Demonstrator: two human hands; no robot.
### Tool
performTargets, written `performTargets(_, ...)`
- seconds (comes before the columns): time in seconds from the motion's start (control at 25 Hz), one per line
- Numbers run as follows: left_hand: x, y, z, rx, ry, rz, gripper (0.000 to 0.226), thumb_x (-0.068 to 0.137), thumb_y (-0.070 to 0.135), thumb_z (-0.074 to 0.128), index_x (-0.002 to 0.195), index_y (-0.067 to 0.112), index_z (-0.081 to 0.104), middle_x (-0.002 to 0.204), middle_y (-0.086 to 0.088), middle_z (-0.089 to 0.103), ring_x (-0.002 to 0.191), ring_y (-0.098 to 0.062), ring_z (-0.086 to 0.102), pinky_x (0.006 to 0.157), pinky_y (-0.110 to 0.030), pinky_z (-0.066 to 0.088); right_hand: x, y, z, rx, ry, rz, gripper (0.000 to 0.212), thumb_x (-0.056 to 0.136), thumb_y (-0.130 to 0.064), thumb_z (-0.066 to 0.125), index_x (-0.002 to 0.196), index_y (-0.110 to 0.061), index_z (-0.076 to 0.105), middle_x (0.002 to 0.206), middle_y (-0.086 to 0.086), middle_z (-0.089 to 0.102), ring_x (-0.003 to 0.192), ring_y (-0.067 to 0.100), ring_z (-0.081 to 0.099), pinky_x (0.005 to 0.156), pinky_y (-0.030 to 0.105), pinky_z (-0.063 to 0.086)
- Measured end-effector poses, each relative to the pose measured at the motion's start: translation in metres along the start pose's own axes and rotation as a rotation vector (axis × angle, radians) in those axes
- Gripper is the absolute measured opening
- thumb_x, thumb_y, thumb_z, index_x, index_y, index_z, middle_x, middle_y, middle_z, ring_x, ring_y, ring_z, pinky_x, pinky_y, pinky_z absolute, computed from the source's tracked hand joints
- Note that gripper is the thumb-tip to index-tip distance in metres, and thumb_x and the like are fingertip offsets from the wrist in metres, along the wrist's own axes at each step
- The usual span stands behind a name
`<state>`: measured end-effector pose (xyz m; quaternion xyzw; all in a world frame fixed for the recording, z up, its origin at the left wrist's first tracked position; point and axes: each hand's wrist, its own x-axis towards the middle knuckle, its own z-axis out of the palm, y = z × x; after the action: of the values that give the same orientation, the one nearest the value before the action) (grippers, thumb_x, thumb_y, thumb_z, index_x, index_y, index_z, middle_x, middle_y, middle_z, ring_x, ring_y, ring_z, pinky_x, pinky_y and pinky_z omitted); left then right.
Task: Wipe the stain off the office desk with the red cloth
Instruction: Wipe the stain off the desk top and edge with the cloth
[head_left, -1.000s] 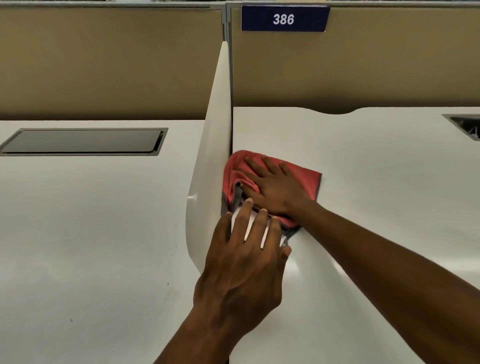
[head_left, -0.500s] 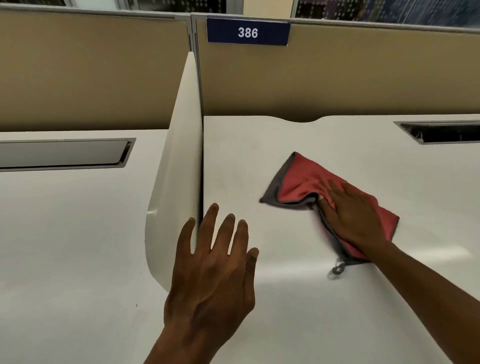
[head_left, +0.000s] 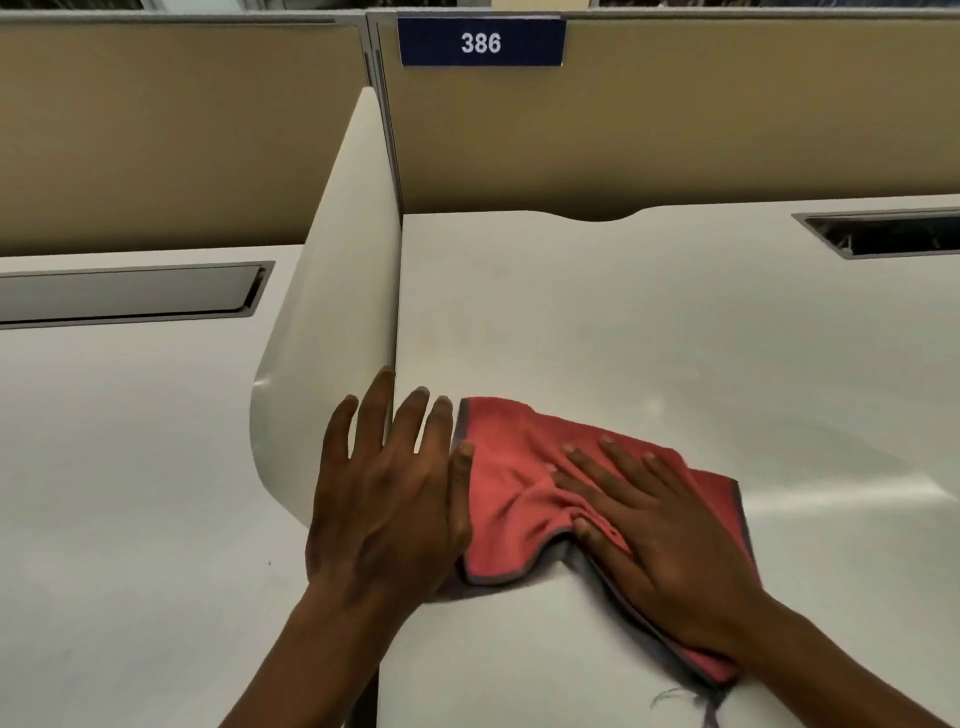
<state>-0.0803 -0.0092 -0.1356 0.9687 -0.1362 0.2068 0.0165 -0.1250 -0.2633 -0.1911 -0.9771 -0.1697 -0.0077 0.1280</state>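
Observation:
A red cloth (head_left: 511, 488) with a grey hem lies bunched on the white office desk (head_left: 649, 332), near its front left. My right hand (head_left: 660, 535) presses flat on the cloth, palm down, fingers spread and pointing left. My left hand (head_left: 389, 499) rests flat on the desk beside the cloth's left edge, fingers apart, its thumb touching the cloth. The left fingertips reach the white side divider (head_left: 332, 322). I see no distinct stain on the desk surface.
A tan partition wall (head_left: 701, 119) with a blue "386" sign (head_left: 480, 42) closes the back. An open cable slot (head_left: 893, 234) sits at the desk's back right. The neighbouring desk (head_left: 114, 467) to the left has a closed cable flap (head_left: 124, 293).
My right hand has swept the cloth from the desk's left back corner out to the right, then back left and nearer the front edge. My left hand stayed flat near the divider.

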Motion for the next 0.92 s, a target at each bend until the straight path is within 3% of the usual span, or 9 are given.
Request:
performTargets(0.16, -0.003, -0.001, 0.007, 0.01, 0.021, -0.004, 0.045, 0.101, 0.037, 0.042, 0.13, 0.011, 0.064, 0.135, -0.011, 0.064, 0.142, -0.037, 0.043, 0.114, -0.054, 0.033, 0.019, 0.078, -0.029, -0.067, 0.119, 0.317, 0.065, 0.104, -0.057, 0.022, 0.16, -0.029, 0.04, 0.166, -0.001, 0.038, 0.155, 0.028, 0.033, 0.124, 0.054, 0.027)
performTargets(0.24, -0.004, -0.001, 0.009, 0.017, 0.018, -0.001, 0.046, 0.102, 0.038, 0.04, 0.131, 0.011, 0.063, 0.135, -0.011, 0.064, 0.143, -0.036, 0.042, 0.115, -0.053, 0.031, 0.062, 0.087, -0.035, -0.1, 0.149, 0.547, 0.063, 0.106, -0.054, 0.027, 0.161, -0.024, 0.038, 0.168, 0.007, 0.036, 0.154, 0.035, 0.032, 0.125, 0.053, 0.024)
performTargets(0.32, -0.003, -0.001, 0.01, 0.003, 0.012, -0.016, 0.045, 0.102, 0.037, 0.041, 0.13, 0.01, 0.063, 0.134, -0.011, 0.064, 0.143, -0.036, 0.041, 0.116, -0.053, 0.031, 0.103, 0.066, -0.026, -0.117, 0.119, 0.625, 0.058, 0.109, -0.05, 0.03, 0.164, -0.029, 0.03, 0.171, 0.006, 0.028, 0.155, 0.036, 0.027, 0.125, 0.053, 0.021)
performTargets(0.44, 0.0, 0.002, 0.008, -0.023, 0.023, -0.046, 0.045, 0.1, 0.036, 0.042, 0.129, 0.008, 0.063, 0.133, -0.013, 0.064, 0.142, -0.037, 0.042, 0.114, -0.053, 0.034, 0.111, 0.01, -0.001, -0.05, 0.032, 0.315, 0.06, 0.108, -0.056, 0.023, 0.164, -0.034, 0.023, 0.173, -0.003, 0.021, 0.158, 0.032, 0.02, 0.126, 0.054, 0.017)
performTargets(0.52, 0.0, 0.002, 0.008, -0.063, 0.052, -0.044, 0.046, 0.099, 0.035, 0.043, 0.127, 0.004, 0.063, 0.132, -0.018, 0.064, 0.141, -0.039, 0.041, 0.112, -0.052, 0.036, 0.07, -0.011, 0.011, -0.019, -0.016, 0.11, 0.061, 0.106, -0.063, 0.015, 0.163, -0.043, 0.023, 0.173, -0.012, 0.018, 0.161, 0.023, 0.012, 0.128, 0.051, 0.011)
performTargets(0.64, -0.002, -0.003, 0.008, -0.092, 0.077, -0.094, 0.05, 0.099, 0.037, 0.042, 0.128, 0.001, 0.062, 0.131, -0.023, 0.062, 0.144, -0.041, 0.035, 0.112, -0.052, 0.036, 0.004, 0.023, -0.001, 0.005, 0.007, 0.06, 0.057, 0.106, -0.063, 0.016, 0.16, -0.051, 0.028, 0.17, -0.017, 0.023, 0.159, 0.013, 0.015, 0.13, 0.045, 0.01)
performTargets(0.76, -0.001, 0.0, 0.008, -0.09, 0.07, -0.115, 0.053, 0.1, 0.04, 0.04, 0.129, 0.0, 0.061, 0.131, -0.025, 0.062, 0.145, -0.043, 0.033, 0.113, -0.055, 0.035, -0.049, 0.109, -0.033, -0.012, 0.175, 0.332, 0.059, 0.102, -0.054, 0.027, 0.155, -0.032, 0.041, 0.162, 0.003, 0.045, 0.151, 0.029, 0.042, 0.126, 0.052, 0.027)
performTargets(0.92, -0.006, 0.006, 0.01, -0.087, 0.046, -0.102, 0.052, 0.1, 0.038, 0.04, 0.125, -0.001, 0.063, 0.128, -0.025, 0.064, 0.142, -0.044, 0.037, 0.114, -0.055, 0.033, -0.108, 0.148, -0.065, -0.003, 0.221, 0.697, 0.079, 0.097, -0.062, 0.019, 0.157, -0.018, 0.044, 0.163, 0.01, 0.043, 0.151, 0.034, 0.039, 0.125, 0.055, 0.027)
